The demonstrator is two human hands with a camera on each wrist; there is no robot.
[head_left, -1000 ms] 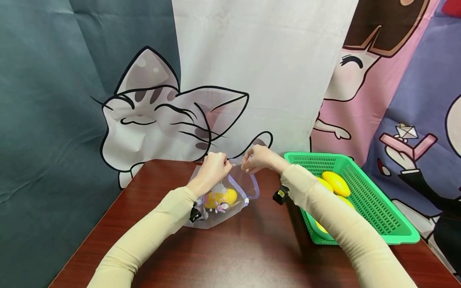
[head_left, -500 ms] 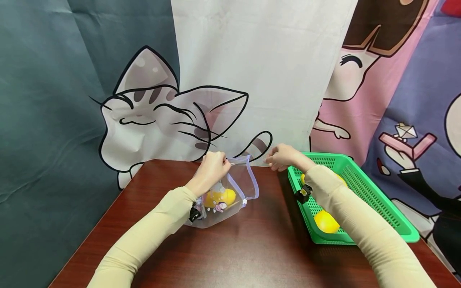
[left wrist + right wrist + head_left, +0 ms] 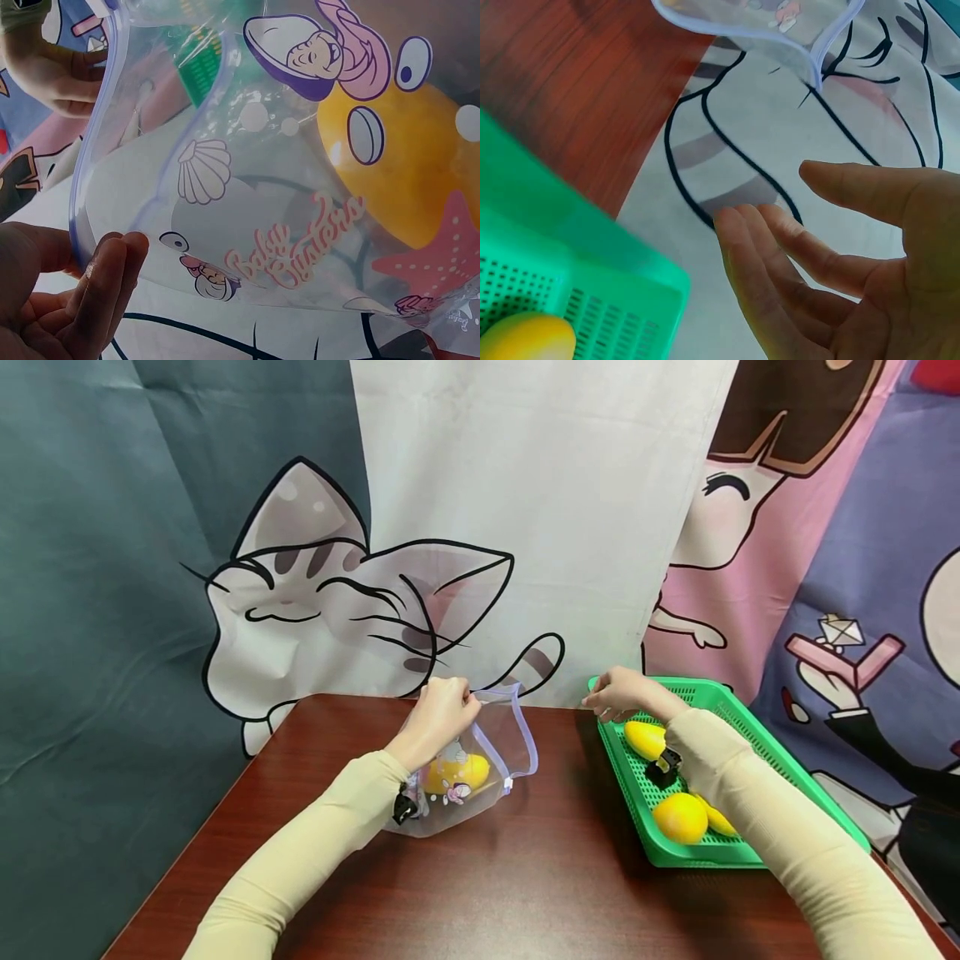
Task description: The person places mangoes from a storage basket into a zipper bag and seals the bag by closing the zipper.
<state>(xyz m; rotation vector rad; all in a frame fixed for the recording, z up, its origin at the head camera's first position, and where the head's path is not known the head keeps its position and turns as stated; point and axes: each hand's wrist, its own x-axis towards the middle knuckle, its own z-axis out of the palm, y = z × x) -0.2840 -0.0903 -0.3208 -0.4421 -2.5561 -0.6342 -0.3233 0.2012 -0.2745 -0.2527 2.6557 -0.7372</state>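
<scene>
My left hand [image 3: 444, 710] pinches the opening edge of a clear zip bag [image 3: 480, 802] with lilac edging and shell and starfish prints. In the left wrist view, the thumb and fingers [image 3: 112, 277] grip the bag's lilac rim, and its mouth gapes. A yellow, mango-like fruit [image 3: 390, 165] lies inside the bag. My right hand [image 3: 622, 692] is over the back left corner of a green basket [image 3: 705, 692], holding nothing. The right wrist view shows its fingers [image 3: 742, 262] loosely bent, with the thumb apart from them.
In the basket lie a long yellow fruit [image 3: 645, 739], a rounder yellow fruit [image 3: 680, 818] and another partly hidden by the right sleeve. Basket and bag share a dark reddish wooden table [image 3: 480, 893]. A cartoon-printed cloth [image 3: 555, 527] hangs behind it.
My right hand has let go of the bag's mouth and moved right to the basket's corner. My left hand has kept its grip on the bag.
</scene>
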